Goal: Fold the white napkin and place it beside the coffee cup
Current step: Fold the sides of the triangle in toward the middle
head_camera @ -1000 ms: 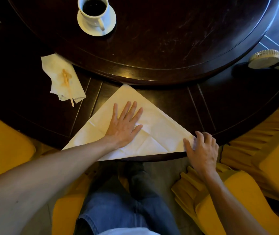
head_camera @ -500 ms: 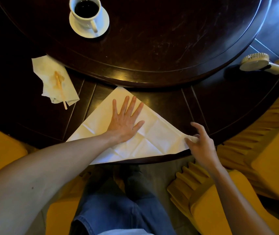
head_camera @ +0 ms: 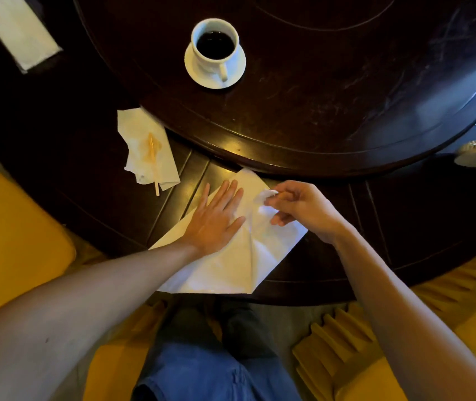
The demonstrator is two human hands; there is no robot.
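Your left hand (head_camera: 216, 219) lies flat, fingers spread, pinning the napkin (head_camera: 239, 256) at six o'clock, well short of the cup (head_camera: 215, 47) at twelve. Right hand (head_camera: 303, 209) pinches a corner; pull too hard and the fold skews.

bare turntable (head_camera: 332, 91) right of coffee cup (head_camera: 215, 47), crumpled tissue (head_camera: 147, 151) left

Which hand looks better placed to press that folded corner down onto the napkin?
The right hand: its fingers already pinch the lifted corner above the white napkin. The left hand lies flat on the napkin, holding it in place.
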